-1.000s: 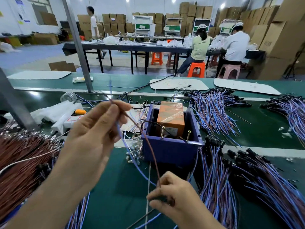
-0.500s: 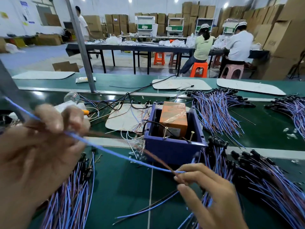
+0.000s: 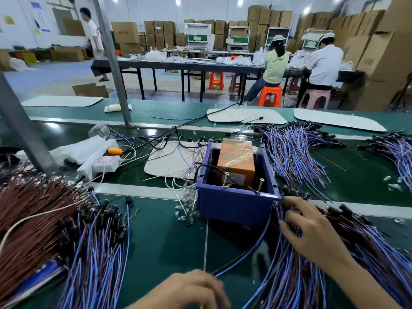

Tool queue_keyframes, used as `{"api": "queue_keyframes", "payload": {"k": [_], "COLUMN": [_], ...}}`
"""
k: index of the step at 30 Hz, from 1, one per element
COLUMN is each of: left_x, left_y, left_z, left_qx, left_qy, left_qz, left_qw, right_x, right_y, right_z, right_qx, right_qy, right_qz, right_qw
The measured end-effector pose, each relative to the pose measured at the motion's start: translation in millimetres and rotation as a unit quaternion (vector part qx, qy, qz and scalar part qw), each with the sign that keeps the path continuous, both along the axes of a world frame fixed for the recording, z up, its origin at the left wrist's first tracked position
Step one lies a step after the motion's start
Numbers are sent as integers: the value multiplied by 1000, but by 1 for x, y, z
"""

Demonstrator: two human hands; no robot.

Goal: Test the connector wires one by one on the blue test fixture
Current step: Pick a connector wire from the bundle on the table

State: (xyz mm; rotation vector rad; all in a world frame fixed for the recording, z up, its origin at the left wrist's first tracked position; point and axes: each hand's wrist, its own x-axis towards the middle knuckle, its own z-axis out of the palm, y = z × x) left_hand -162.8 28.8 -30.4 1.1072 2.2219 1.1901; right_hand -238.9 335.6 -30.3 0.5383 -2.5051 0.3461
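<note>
The wire stretched between both hands is gone. The right hand (image 3: 312, 237) now spreads its fingers on the wire pile (image 3: 289, 286) right of the fixture (image 3: 234, 208), likely fetching the next. The left hand (image 3: 189, 291), in front of it, is blurred, its grip unclear. The fixture sits on a green belt (image 3: 167, 241), with cartons (image 3: 126, 32) and workers (image 3: 276, 63) behind.

Green conveyor bench (image 3: 165, 246). On it:
- blue test fixture (image 3: 234, 206), centre
- brown wire heap (image 3: 33, 219), far left
- connector wires (image 3: 98, 253), piled front left, front right, fanned rear right
- white mat (image 3: 165, 166), behind fixture
- white power strip (image 3: 100, 165), rear left
- small glass bulbs (image 3: 186, 211), just beside fixture's left wall
</note>
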Motion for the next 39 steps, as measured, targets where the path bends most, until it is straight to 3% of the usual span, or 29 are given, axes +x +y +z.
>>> {"api": "queue_keyframes", "payload": {"k": [2,5,7,9,11,12,13,15,16,17,18,19,20,22,25,27,29,31,33,34,37,39], "left_x": [-1,13,14,3,-22,-22,-16,15,-7,-23,-41,-62,-78,-98,-115,-117,-118,-111,-95,-85,-44,-20], "left_y": [20,35,64,95,146,140,112,33,15,-19,-45,-51,-64,-81,-100,-90,-80,-68,-47,-34,10,32], "left_z": [-11,-28,-29,-29,-28,-31,-31,-11,-7,-7,-8,-7,-7,-10,-19,-20,-17,-8,12,25,55,62], "left_qx": [-8,-103,-106,-132,-265,-289,-249,-99,-120,-205,-312,-415,-478,-550,-563,-522,-448,-298,-97,-13,127,147], "left_qy": [70,106,94,-38,98,94,49,62,87,151,236,266,279,236,206,217,227,234,268,285,271,288], "left_qz": [68,156,226,218,380,349,271,187,204,268,359,420,444,440,436,457,478,494,478,458,323,210], "left_qw": [995,977,964,966,880,886,929,975,968,929,847,761,705,670,671,687,720,783,831,842,898,923], "right_x": [1,5,14,24,33,36,39,44,46,47,48,49,48,46,45,44,48,51,56,59,58,55], "right_y": [-2,-10,-21,-34,-48,-53,-58,-64,-66,-68,-69,-70,-72,-77,-82,-90,-97,-100,-105,-109,-123,-126], "right_z": [-5,-2,1,1,-3,-5,-7,-10,-10,-10,-10,-10,-10,-10,-15,-13,-6,-1,5,11,20,28], "right_qx": [-34,-90,-106,-110,-80,-52,-18,33,47,53,55,58,65,51,12,-5,-39,-98,-199,-281,-522,-604], "right_qy": [13,55,65,28,-20,-46,-75,-119,-132,-143,-152,-152,-154,-182,-239,-260,-290,-336,-392,-440,-598,-626], "right_qz": [-14,-17,13,53,91,107,121,147,155,160,158,154,151,157,177,178,175,171,173,170,130,133], "right_qw": [999,994,992,992,992,992,990,981,978,975,974,975,974,969,955,949,940,921,881,836,593,476]}}
